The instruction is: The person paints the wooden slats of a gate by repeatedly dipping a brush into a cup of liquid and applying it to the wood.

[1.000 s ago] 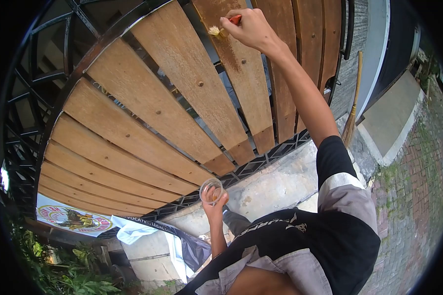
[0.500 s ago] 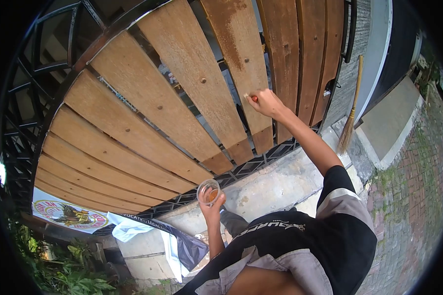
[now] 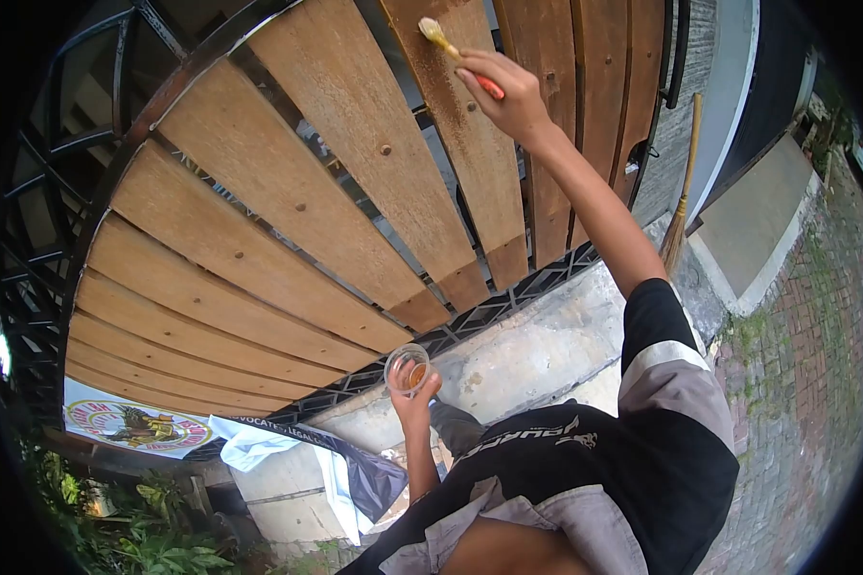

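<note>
My right hand [image 3: 513, 99] is closed round the red handle of a paintbrush [image 3: 438, 36]. Its pale bristles point up and left, over the upper part of a wooden slat [image 3: 489, 172] that is darker and streaked near the top. Lower down, my left hand [image 3: 414, 401] holds a clear plastic cup [image 3: 408, 370] with some orange-brown liquid in it. The cup is below the slats' bottom ends, over the pale concrete. Slats to the right are darker brown than those to the left.
A black metal frame [image 3: 96, 230] borders the wooden slats. A straw broom [image 3: 683, 206] leans upright at the right wall. A printed banner [image 3: 134, 426] and white cloth [image 3: 249, 443] hang at lower left, near green plants [image 3: 153, 537]. Brick paving [image 3: 786, 383] lies at right.
My right hand has moved up and slightly left with the brush, from mid-slat to near the slat's top. My left hand and the cup have hardly moved.
</note>
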The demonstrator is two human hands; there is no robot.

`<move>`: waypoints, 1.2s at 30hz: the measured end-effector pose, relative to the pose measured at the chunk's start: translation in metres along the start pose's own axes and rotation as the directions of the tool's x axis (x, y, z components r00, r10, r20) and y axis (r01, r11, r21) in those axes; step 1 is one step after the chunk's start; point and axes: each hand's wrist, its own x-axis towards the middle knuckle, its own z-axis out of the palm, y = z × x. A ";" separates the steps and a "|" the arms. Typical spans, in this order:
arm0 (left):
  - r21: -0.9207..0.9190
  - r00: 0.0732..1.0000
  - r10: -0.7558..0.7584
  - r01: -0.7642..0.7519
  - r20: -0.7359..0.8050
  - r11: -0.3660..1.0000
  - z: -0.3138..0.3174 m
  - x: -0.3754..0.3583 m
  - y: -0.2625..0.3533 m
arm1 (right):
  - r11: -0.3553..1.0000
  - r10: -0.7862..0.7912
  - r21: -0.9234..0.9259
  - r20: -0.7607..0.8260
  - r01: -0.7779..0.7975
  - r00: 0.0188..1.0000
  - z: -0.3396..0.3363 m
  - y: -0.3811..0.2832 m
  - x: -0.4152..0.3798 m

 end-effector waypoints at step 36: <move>-0.021 0.999 0.005 -0.004 0.046 1.000 0.010 0.008 -0.001 | 0.989 0.076 0.083 0.415 -0.121 0.907 -0.027 0.027 0.037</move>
